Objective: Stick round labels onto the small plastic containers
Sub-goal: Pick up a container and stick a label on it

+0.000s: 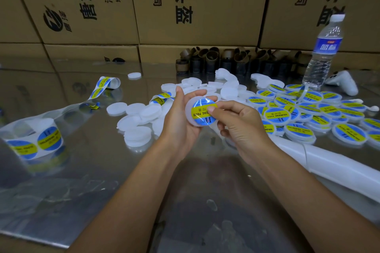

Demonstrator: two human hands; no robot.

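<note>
Big brown boxes (197, 2) stood like a wall at the back. In front of them lay the shiny counter (82, 170). A tall water bottle (322, 51) stood on it, far to the right. A big heap of done containers (308, 117), each with a blue and yellow sticker, lay on the right side. A heap of plain white containers (139, 121) lay in the middle. A long strip of labels (33, 141) ran along the left side.

Both hands were up over the middle of the counter, and they held one container (188, 109) between them. The left hand (181, 127) was curled round its edge, with the thumb on top and the fingers behind. The right hand (240, 125) had its thumb pressed flat on the round label (202, 112), and its other fingers were curled under. The label sat on the flat face of the container.

The container looked very light and a bit bendy, made of thin, smooth plastic. It could slip, so the rim seemed the best place to hold it. The label looked thin, soft and sticky. It would likely wrinkle or trap air, so it seemed to need a gentle rub from the middle out to the edge.
</note>
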